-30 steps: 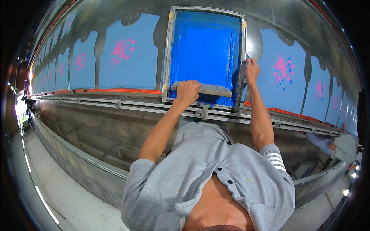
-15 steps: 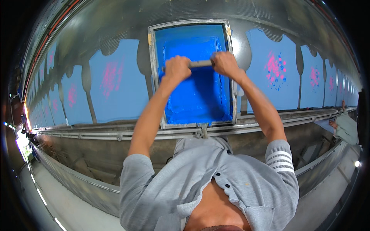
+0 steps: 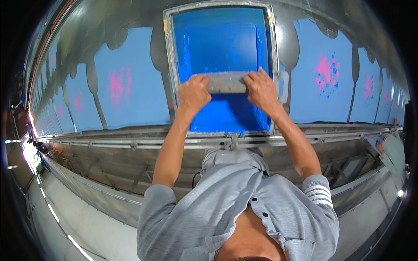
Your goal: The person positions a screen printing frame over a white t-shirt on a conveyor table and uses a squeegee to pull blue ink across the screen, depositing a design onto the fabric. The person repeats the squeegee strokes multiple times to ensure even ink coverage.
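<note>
At twelve o'clock, left hand (image 3: 194, 92) and right hand (image 3: 260, 89) clench the stiff squeegee (image 3: 226, 82) by its ends; the wet blue ink looks slippery.

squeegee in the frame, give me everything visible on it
The squeegee is a short, grey, straight bar, smeared with ink, material unclear. It lies crosswise about midway down the blue-inked mesh of the metal-framed screen. The left hand grips its left end and the right hand its right end, so only the middle stretch shows. Its blade edge is hidden.
</note>
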`<move>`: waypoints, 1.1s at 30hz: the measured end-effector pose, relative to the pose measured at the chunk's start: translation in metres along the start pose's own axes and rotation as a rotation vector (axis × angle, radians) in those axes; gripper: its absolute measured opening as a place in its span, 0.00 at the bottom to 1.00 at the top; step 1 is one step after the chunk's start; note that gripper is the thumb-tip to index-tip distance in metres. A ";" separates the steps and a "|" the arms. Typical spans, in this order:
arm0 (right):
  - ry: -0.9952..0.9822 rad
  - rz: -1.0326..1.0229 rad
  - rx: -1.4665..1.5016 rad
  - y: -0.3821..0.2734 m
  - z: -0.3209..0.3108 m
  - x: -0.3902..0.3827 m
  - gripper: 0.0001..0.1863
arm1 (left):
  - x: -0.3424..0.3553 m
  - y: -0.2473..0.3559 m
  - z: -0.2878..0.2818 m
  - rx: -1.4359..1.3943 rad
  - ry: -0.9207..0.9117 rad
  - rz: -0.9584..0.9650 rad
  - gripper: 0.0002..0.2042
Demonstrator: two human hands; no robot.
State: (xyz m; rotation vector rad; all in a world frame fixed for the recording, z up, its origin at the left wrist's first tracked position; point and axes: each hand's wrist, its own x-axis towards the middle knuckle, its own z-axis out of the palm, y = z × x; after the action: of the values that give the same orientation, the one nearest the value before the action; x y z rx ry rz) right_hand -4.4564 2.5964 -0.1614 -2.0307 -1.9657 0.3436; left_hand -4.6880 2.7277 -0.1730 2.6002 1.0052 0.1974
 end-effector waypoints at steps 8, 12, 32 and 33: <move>-0.045 0.038 0.047 -0.049 0.013 -0.099 0.16 | -0.105 0.035 0.011 -0.014 0.063 0.003 0.20; -0.119 0.064 0.056 -0.054 0.005 -0.102 0.12 | -0.104 0.042 -0.002 -0.012 -0.084 -0.037 0.19; 0.068 -0.092 -0.060 0.073 0.001 0.119 0.11 | 0.125 -0.044 -0.010 0.069 -0.018 0.010 0.17; 0.065 -0.071 -0.042 0.054 -0.001 0.096 0.13 | 0.094 -0.037 -0.004 0.045 0.022 0.004 0.17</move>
State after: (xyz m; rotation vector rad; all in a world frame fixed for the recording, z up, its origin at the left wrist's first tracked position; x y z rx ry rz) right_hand -4.4020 2.6906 -0.1777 -1.9653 -2.0162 0.2198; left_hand -4.6423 2.8175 -0.1823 2.6464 1.0235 0.2074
